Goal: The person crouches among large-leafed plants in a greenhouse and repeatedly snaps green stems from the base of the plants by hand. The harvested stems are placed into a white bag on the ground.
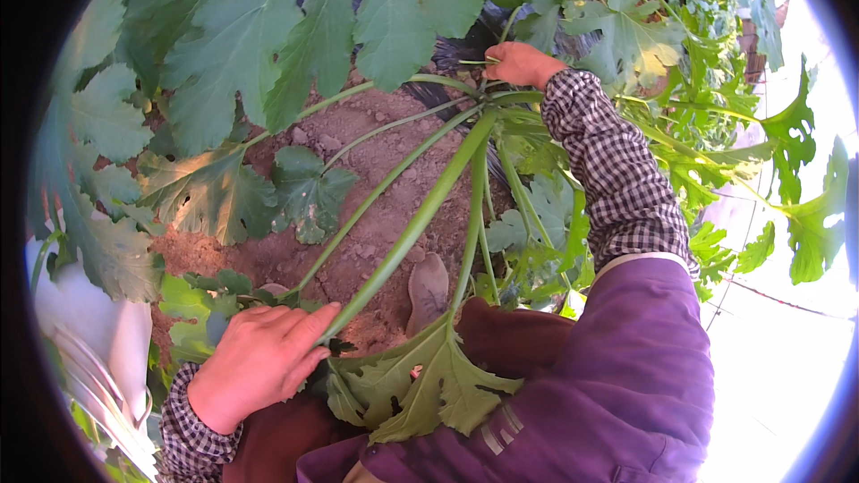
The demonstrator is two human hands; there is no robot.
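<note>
In front of me spreads a squash plant with long green leaf stalks fanning out from its crown. My left hand grips the lower end of a thick leaf stalk, thumb and fingers around it near the leaf. Beyond the crown, my right hand pinches a thin green stem that sticks out to the left of the fingers. The right fingertips are partly hidden. A lobed leaf hangs over my lap, its stalk running up to the crown.
A big holed leaf covers the upper left. Below the stalks lies bare soil, with my shoe on it. Black plastic film shows near the crown. At left is white sheeting; at right, a bright pale surface.
</note>
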